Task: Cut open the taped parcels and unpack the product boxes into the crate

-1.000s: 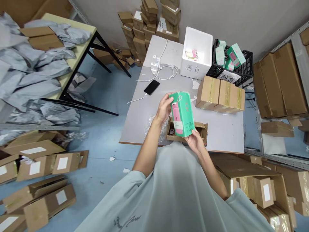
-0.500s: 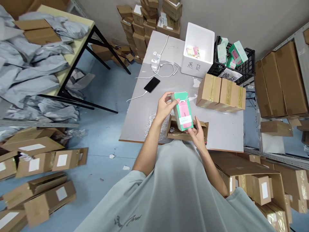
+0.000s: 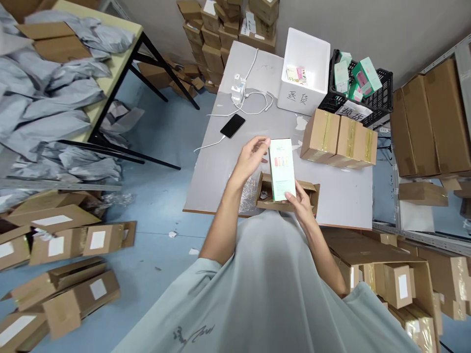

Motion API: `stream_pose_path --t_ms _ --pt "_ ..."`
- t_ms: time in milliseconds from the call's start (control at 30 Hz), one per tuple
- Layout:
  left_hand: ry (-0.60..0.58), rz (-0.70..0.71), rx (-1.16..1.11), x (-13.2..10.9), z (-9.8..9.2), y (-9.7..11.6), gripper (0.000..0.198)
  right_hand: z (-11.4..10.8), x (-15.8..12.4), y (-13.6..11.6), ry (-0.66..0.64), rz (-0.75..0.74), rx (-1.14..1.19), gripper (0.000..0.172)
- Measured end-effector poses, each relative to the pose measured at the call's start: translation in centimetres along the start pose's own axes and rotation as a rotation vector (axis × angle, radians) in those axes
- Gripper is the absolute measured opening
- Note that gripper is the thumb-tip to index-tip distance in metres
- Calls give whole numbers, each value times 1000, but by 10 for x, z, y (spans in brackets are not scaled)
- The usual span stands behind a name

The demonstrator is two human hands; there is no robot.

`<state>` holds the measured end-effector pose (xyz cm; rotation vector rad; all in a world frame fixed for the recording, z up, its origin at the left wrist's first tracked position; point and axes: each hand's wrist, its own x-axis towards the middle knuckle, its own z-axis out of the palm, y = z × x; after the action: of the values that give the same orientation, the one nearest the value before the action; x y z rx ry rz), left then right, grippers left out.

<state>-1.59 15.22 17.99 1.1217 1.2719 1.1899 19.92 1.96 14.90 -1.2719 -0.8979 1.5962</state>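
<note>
My right hand (image 3: 302, 202) grips the lower right corner of a small product box (image 3: 282, 166), thumb on its front. The box stands tilted, showing a pale green and white face with small coloured pictures and fine print. At its upper left is my left hand (image 3: 252, 158), fingers curved and apart, a fingertip at the box's top corner. Behind and below the box lies an open cardboard carton (image 3: 312, 196), partly hidden by it. Clear bubble wrap (image 3: 248, 194) lies left of the carton.
On the grey table (image 3: 338, 196) are a phone (image 3: 232, 126) on a cable, a power strip (image 3: 238, 88), taped cartons (image 3: 327, 133) and a white foam box (image 3: 303, 95). A black crate (image 3: 380, 100) holds green boxes. Grey parcels (image 3: 62, 103) fill the left table.
The product box has been turned, from its green face with a pink picture to the pale printed face. My left hand has loosened from its top; my right hand keeps hold below.
</note>
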Motion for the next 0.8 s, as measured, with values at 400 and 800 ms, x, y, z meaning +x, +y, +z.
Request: stream_pose_path --t_ms 400,800 --pt "-236 -144 -392 -7 -1 -13 63 -10 -17 16 -139 278 294 57" --pt "40 8 -11 -10 8 -5 46 6 -7 6 82 -1 -207 115"
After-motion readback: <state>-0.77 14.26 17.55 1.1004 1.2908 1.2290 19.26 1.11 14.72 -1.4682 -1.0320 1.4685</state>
